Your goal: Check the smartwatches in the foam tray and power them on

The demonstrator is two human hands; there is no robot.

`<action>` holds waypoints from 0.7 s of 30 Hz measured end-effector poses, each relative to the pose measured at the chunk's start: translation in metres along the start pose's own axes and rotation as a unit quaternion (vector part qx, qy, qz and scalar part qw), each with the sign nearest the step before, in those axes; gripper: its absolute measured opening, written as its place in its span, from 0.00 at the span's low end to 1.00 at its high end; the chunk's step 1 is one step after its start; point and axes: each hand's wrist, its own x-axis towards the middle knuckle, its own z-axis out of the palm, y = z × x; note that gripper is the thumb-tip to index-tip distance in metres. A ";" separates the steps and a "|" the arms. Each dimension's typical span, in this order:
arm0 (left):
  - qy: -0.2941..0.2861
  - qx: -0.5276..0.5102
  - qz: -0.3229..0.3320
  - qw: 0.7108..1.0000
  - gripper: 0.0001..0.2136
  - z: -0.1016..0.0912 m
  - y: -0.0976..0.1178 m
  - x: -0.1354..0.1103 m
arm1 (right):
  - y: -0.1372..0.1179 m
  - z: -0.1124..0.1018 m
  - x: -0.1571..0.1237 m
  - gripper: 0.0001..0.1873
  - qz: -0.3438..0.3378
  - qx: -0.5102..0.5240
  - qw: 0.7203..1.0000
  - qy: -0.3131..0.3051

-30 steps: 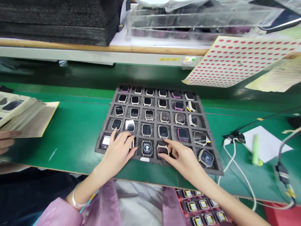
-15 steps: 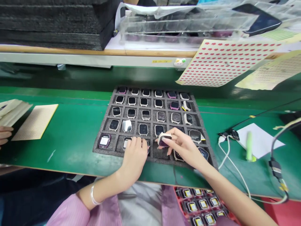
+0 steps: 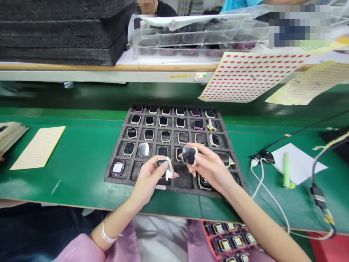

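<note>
My left hand (image 3: 149, 177) is closed around a light-framed smartwatch case (image 3: 167, 168), thumb across its screen, just above the front row of the tray. In my right hand (image 3: 208, 163) is a second smartwatch case (image 3: 189, 154), tilted so its dark glass faces left, gripped by its edge between thumb and fingers. Both are held over a grey foam tray (image 3: 109, 175) whose compartments carry rows of smartwatch cases, mostly pale-framed and a few purple. A purple case with a lit white screen (image 3: 117, 167) lies in the front left compartment. My hands hide parts of the front rows.
A red tray (image 3: 211, 242) of similar cases sits below the bench edge. White cables (image 3: 268, 185), a green tube (image 3: 286, 171) and white paper lie right. A sticker sheet (image 3: 38, 147) lies left. Black foam blocks (image 3: 54, 36) and clear plastic trays (image 3: 196, 38) fill the shelf.
My left hand has lifted a smartwatch case out of the front row. My right hand has turned its case, so the dark glass shows more.
</note>
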 end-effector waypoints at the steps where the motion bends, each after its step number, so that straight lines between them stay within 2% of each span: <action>1: 0.006 -0.025 -0.013 1.000 0.13 0.002 0.000 0.002 | 0.001 -0.001 -0.001 0.24 -0.001 0.000 1.000 -0.004; 5: 0.011 -0.037 -0.042 0.998 0.22 0.006 -0.004 0.003 | 0.006 -0.002 -0.004 0.24 0.013 0.004 1.000 -0.023; 10: 0.016 0.096 -0.036 0.995 0.28 0.007 -0.012 0.000 | 0.011 -0.004 -0.006 0.24 0.039 0.040 0.996 -0.070; 21: 0.028 0.228 0.037 0.973 0.16 0.004 -0.018 -0.003 | 0.012 -0.004 -0.007 0.22 0.029 0.046 0.996 -0.071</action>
